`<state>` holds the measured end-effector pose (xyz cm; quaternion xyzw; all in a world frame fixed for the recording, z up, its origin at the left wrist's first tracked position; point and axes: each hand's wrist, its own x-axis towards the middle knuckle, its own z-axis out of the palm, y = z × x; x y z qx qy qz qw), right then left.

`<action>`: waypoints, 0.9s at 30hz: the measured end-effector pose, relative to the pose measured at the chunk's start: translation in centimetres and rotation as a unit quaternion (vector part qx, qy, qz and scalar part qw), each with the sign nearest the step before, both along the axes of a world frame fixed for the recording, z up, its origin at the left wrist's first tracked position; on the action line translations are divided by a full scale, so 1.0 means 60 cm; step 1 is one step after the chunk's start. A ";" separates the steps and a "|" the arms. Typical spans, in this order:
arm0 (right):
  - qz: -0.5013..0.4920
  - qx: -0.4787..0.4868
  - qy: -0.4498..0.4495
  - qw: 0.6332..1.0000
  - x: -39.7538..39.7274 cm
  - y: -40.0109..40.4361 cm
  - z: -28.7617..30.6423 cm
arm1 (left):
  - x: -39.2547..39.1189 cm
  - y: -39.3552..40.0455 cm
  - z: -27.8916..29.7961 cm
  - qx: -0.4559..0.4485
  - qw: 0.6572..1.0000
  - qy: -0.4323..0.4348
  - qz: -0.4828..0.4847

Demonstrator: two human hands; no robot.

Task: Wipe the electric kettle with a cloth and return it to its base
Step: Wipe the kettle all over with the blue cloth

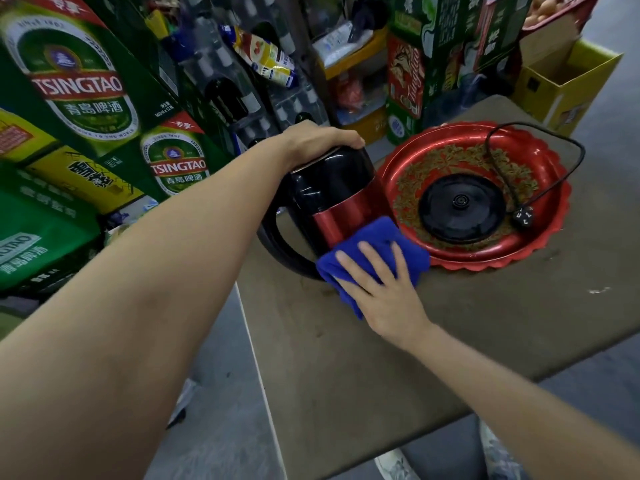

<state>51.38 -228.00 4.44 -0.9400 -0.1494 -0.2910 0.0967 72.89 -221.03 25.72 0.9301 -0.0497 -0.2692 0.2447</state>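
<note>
Worktop [485,341] of brown board carries every item. Tray [540,251], red and scalloped, lies at far right; inside it sits the round black base [462,207], with its cord [540,133] looped along the tray's far rim and the plug [523,215] just right of the base. Kettle [332,199], black and red, stands off the base, touching the tray's left edge, handle toward the near left. Left hand [318,142] clamps over the kettle's lid. Right hand [384,289], fingers spread flat, presses a blue cloth [367,247] against the kettle's lower body.
</note>
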 end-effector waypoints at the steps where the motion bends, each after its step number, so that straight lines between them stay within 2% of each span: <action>1: -0.034 0.041 0.018 0.998 -0.022 0.008 -0.025 | 0.002 0.003 0.000 -0.008 1.000 0.002 0.009; 4: -0.093 0.127 0.075 0.985 -0.054 0.045 -0.052 | 0.005 0.010 0.001 -0.006 0.999 0.030 0.015; 7: -0.120 0.214 0.067 0.967 -0.002 0.037 -0.012 | 0.000 0.031 0.014 0.002 0.994 0.113 -0.002; 9: -0.175 0.336 0.069 0.923 0.041 0.019 0.019 | -0.003 0.059 0.016 0.010 0.991 0.135 0.006; 10: -0.199 0.421 0.077 0.882 0.053 0.015 0.029 | -0.006 0.072 0.012 0.001 0.991 0.136 0.016; 12: -0.233 0.610 0.088 0.752 0.061 0.033 0.030 | -0.015 0.092 0.001 -0.065 0.986 0.146 0.047; 14: -0.262 0.763 0.065 0.587 0.052 0.067 0.039 | -0.023 0.102 -0.011 -0.118 0.979 0.142 0.085; 15: -0.266 0.831 0.045 0.487 0.049 0.081 0.044 | -0.028 0.105 -0.012 -0.130 0.977 0.138 0.100; 17: -0.234 0.940 0.013 0.248 0.043 0.095 0.060 | -0.036 0.108 -0.011 -0.139 0.974 0.122 0.131; 18: -0.217 0.963 0.020 0.156 0.037 0.099 0.067 | -0.040 0.107 -0.009 -0.140 0.974 0.111 0.142; 19: -0.201 0.974 0.033 0.098 0.030 0.102 0.073 | -0.046 0.105 -0.004 -0.138 0.974 0.097 0.148; 21: -0.189 0.979 0.061 0.052 0.019 0.111 0.079 | -0.057 0.098 0.011 -0.127 0.979 0.051 0.154; 24: -0.213 0.972 0.099 0.020 0.024 0.127 0.090 | -0.055 0.099 0.022 -0.088 0.986 -0.012 0.144; 25: -0.234 0.966 0.108 0.018 0.033 0.132 0.089 | -0.055 0.102 0.027 -0.063 0.990 -0.031 0.126; 27: -0.284 0.946 0.151 0.050 0.051 0.146 0.083 | -0.052 0.109 0.027 -0.004 0.995 -0.061 0.081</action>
